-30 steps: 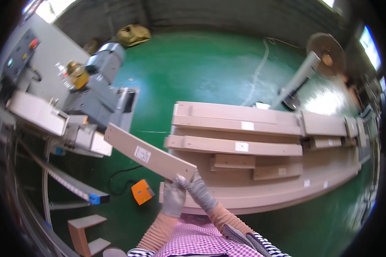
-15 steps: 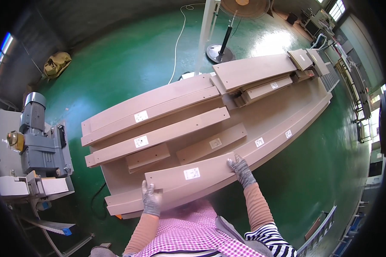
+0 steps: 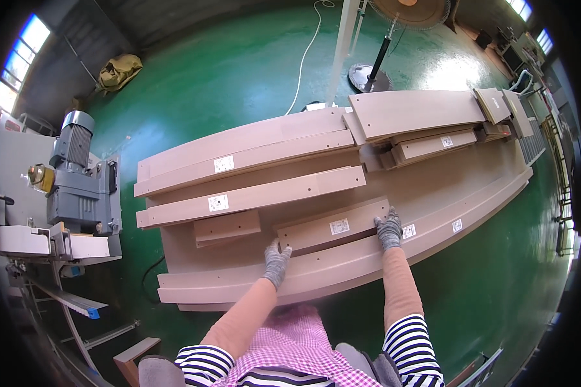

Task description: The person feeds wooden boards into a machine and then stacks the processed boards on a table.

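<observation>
A short brown board [image 3: 310, 230] with a white label lies near the middle of a long, panel-covered work surface. My left hand [image 3: 277, 263], in a grey glove, grips its left end, with the fingers at the edge. At the opposite end my right hand [image 3: 388, 230], also gloved, holds the corner near the label side. Both arms reach over the long front board [image 3: 239, 282], which runs along the near edge. A shorter brown piece [image 3: 227, 227] lies just left of the held board. My fingers' undersides are hidden.
Long labelled boards [image 3: 258, 193] lie behind, with a wide panel [image 3: 419, 111] stacked at the far right. A motor [image 3: 87, 187] on a machine stands at left. A floor fan [image 3: 374, 77] and a white post [image 3: 343, 51] stand behind. A cable [image 3: 308, 48] crosses the green floor.
Both hands have moved forward from the near edge to the middle. The labelled board held over the front edge no longer shows there. The view has shifted slightly.
</observation>
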`<action>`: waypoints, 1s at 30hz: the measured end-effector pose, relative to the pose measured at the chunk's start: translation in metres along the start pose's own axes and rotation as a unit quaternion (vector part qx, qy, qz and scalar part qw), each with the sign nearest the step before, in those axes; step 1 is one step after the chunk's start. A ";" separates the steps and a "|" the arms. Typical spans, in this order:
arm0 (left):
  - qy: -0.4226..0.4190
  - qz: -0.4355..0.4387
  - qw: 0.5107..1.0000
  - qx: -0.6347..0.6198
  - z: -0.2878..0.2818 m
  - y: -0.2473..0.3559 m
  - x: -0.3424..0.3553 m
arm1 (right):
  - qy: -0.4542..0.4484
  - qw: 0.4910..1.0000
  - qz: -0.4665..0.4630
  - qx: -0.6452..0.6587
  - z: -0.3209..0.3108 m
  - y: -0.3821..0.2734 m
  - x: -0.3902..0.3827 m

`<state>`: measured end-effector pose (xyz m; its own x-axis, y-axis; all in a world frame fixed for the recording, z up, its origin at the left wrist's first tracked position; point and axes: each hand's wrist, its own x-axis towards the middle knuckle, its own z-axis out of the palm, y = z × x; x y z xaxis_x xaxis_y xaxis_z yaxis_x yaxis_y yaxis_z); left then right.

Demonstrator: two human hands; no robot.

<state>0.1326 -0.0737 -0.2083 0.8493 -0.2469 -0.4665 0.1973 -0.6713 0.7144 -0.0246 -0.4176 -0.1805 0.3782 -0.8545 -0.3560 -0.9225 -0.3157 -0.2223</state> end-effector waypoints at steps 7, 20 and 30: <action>-0.075 -0.002 0.988 -0.132 -0.083 -0.019 -0.030 | 0.169 0.980 -0.106 0.022 0.015 -0.041 -0.079; 0.220 0.029 0.784 -0.580 -0.505 -0.154 -0.071 | -0.032 0.870 -0.424 0.250 0.096 -0.287 -0.350; 0.282 0.042 0.553 -0.783 -0.777 -0.179 -0.004 | -0.126 0.818 -0.475 0.300 0.129 -0.467 -0.468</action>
<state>0.4743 0.5906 0.0704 0.8183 0.3220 -0.4761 -0.0477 0.8635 0.5021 0.2393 0.1829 -0.0273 0.9757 -0.2056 0.0762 -0.0283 -0.4627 -0.8861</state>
